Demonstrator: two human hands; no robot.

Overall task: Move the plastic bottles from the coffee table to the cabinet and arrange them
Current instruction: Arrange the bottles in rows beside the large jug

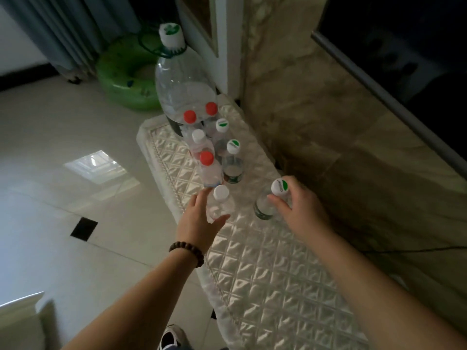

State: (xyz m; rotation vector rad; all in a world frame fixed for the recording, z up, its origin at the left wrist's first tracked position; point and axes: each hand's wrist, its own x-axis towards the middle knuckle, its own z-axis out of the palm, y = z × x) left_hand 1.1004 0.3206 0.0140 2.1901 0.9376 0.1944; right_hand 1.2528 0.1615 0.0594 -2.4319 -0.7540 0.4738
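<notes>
Two hands are in my view, both reaching over the quilted cabinet top [265, 269]. The left hand [199, 218] has its fingers [199, 198] straight and spread, with the thumb extended; the white-capped bottle [219, 203] stands between thumb and fingers, and I cannot tell whether skin touches plastic. A beaded bracelet [187, 252] sits on the left wrist. The right hand [298, 205] has its fingers curled around the green-and-white-capped bottle [271, 200], gripping it just below the cap; this bottle stands upright on the cabinet top, near the stone wall [328, 122].

Beyond the hands I see a cluster of small bottles standing close together on the same surface:
- a red-capped bottle [209, 168], nearest the left hand;
- a bottle with a plain white cap [199, 141], behind it;
- two green-label bottles [232, 160], on the wall side;
- two further red-capped bottles [190, 117], at the far end.

A large water jug [182, 79] with a white and green cap stands behind the cluster, at the far edge of the cabinet top.

A green inflatable ring [121, 79] lies on the tiled floor [63, 173] near a curtain [63, 29]. A dark screen [404, 46] hangs on the wall, upper right.
</notes>
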